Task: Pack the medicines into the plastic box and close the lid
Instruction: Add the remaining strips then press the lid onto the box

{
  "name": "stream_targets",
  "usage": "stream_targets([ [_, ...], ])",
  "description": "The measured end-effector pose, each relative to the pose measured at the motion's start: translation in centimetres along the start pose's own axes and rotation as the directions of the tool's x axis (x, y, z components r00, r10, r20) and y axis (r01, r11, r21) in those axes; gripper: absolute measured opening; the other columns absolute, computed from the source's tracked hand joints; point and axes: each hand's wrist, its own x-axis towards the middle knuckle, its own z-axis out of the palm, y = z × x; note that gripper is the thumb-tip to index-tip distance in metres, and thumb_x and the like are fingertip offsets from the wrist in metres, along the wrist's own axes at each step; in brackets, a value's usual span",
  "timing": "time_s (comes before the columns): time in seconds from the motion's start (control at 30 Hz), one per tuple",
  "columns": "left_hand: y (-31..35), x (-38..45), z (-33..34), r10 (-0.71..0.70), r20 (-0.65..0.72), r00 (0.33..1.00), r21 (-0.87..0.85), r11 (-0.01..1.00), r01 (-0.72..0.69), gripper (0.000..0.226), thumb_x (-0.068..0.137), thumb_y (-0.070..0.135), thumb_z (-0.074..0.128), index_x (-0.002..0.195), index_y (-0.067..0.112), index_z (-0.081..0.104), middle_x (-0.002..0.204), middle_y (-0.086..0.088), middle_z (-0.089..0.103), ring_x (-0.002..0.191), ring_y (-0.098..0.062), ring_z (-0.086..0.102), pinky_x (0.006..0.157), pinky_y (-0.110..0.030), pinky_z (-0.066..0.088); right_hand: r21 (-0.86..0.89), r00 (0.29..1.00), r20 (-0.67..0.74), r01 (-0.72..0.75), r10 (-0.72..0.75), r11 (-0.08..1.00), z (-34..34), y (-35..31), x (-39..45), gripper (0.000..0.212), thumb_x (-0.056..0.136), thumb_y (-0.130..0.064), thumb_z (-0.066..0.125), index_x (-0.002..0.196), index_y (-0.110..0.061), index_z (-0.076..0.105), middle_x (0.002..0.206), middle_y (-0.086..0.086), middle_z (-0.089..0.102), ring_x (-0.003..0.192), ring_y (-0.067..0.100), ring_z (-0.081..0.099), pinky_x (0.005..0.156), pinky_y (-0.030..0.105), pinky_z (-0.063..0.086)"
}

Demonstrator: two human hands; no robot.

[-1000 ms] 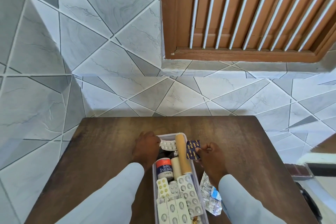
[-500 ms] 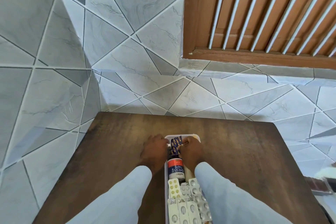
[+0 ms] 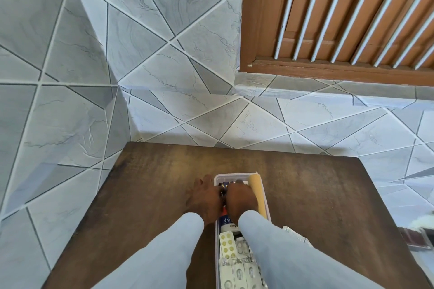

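My right hand (image 3: 239,198) presses dark strip (image 3: 223,189) down at far end of box (image 3: 234,175); fingers curled on it. My left hand (image 3: 204,197) braces box's left wall, grip not readable. Box sits mid-table (image 3: 317,195), toward near edge. Best practice, I judge: lay strip flat, below rim, so lid seats. Count: 1 tan roll (image 3: 257,195), 1 tape tub (image 3: 227,221), 1 yellow-pill blister (image 3: 227,245), several white blisters, number unclear. Lid not seen.

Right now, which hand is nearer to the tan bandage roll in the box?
Right. The right hand touches the tan bandage roll; the left hand rests outside the plastic box.
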Motion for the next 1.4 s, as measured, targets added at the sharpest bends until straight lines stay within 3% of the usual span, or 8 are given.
stream_targets([
  [0.4, 0.9, -0.6, -1.8, 0.030, -0.154, 0.988, -0.120, 0.992, -0.048, 0.030, 0.096, 0.028, 0.053, 0.123, 0.027, 0.066, 0.151, 0.000, 0.035, 0.135, -0.024, 0.032, 0.111, -0.043, 0.033, 0.349, 0.994, -0.111, 0.032, 0.007, 0.937, -2.9, 3.5, -1.7, 0.027, 0.091, -0.014, 0.051, 0.112, -0.011, 0.067, 0.116, 0.008, 0.061, 0.104, 0.026, 0.061, 0.088, 0.032, 0.046],
  [0.57, 0.7, -1.2, -2.0, 0.061, -0.134, 0.989, -0.015, 0.998, -0.063, 0.031, 0.096, 0.037, 0.050, 0.121, 0.028, 0.067, 0.147, 0.002, 0.036, 0.131, -0.023, 0.034, 0.107, -0.043, 0.033, 0.508, 0.961, -0.187, -0.082, 0.203, 0.858, -4.9, 9.5, -4.2, 0.020, 0.088, -0.012, 0.053, 0.074, -0.020, 0.065, 0.076, 0.001, 0.065, 0.072, 0.018, 0.059, 0.058, 0.022, 0.042],
  [0.67, 1.1, -1.0, -1.3, 0.052, -0.097, 0.994, 0.000, 0.999, -0.052, 0.039, 0.094, 0.049, 0.046, 0.121, 0.028, 0.065, 0.146, 0.003, 0.036, 0.129, -0.024, 0.035, 0.106, -0.047, 0.032, 0.501, 0.932, -0.197, -0.171, 0.304, 0.848, -4.9, 13.1, -6.4, 0.013, 0.089, -0.013, 0.057, 0.088, -0.013, 0.070, 0.084, 0.006, 0.068, 0.072, 0.017, 0.059, 0.060, 0.019, 0.039],
  [1.0, 3.2, 0.7, 0.5, 0.111, -0.090, 0.990, 0.291, 0.953, -0.081, 0.044, 0.088, 0.053, 0.049, 0.123, 0.029, 0.060, 0.149, -0.001, 0.031, 0.135, -0.028, 0.025, 0.108, -0.048, 0.025, 0.588, 0.873, -0.057, -0.362, 0.484, 0.724, -2.9, 17.8, -11.7, 0.009, 0.084, -0.014, 0.060, 0.075, -0.016, 0.060, 0.067, -0.005, 0.055, 0.072, 0.018, 0.056, 0.058, 0.023, 0.038],
  [1.07, 3.3, 0.8, 0.7, 0.101, -0.095, 0.990, 0.275, 0.959, -0.072, 0.045, 0.088, 0.052, 0.050, 0.124, 0.029, 0.059, 0.150, -0.002, 0.029, 0.137, -0.028, 0.023, 0.109, -0.049, 0.024, 0.545, 0.875, 0.075, -0.437, 0.478, 0.715, -2.8, 18.3, -12.4, 0.012, 0.086, -0.020, 0.063, 0.096, -0.014, 0.059, 0.082, -0.002, 0.059, 0.079, 0.016, 0.054, 0.062, 0.019, 0.038],
  [1.13, 3.4, 0.7, 0.8, 0.106, -0.121, 0.987, 0.242, 0.968, -0.074, 0.045, 0.087, 0.052, 0.052, 0.126, 0.029, 0.057, 0.149, -0.002, 0.032, 0.136, -0.028, 0.025, 0.109, -0.048, 0.025, 0.507, 0.862, 0.208, -0.499, 0.462, 0.702, -1.9, 19.0, -12.7, 0.047, 0.082, -0.027, 0.072, 0.121, -0.013, 0.050, 0.112, 0.005, 0.061, 0.099, 0.020, 0.056, 0.079, 0.024, 0.042],
  [1.2, 3.6, 0.6, 0.8, 0.122, -0.162, 0.979, 0.199, 0.976, -0.089, 0.045, 0.087, 0.049, 0.054, 0.126, 0.027, 0.057, 0.146, -0.002, 0.037, 0.133, -0.027, 0.030, 0.107, -0.047, 0.028, 0.466, 0.844, 0.294, -0.536, 0.448, 0.704, -1.0, 19.1, -12.9, 0.066, 0.071, -0.032, 0.082, 0.123, -0.013, 0.045, 0.116, 0.007, 0.059, 0.102, 0.021, 0.057, 0.086, 0.031, 0.048],
  [1.4, 7.0, -1.8, 0.7, 0.183, -0.314, 0.931, -0.050, 0.977, -0.209, 0.023, 0.092, 0.026, 0.051, 0.107, 0.015, 0.065, 0.115, -0.007, 0.055, 0.108, -0.028, 0.051, 0.091, -0.043, 0.043, 0.365, 0.834, 0.261, -0.551, 0.486, 0.750, 1.1, 17.3, -13.1, 0.090, 0.067, -0.040, 0.083, 0.141, -0.020, 0.037, 0.142, 0.008, 0.048, 0.128, 0.029, 0.049, 0.104, 0.036, 0.042],
])
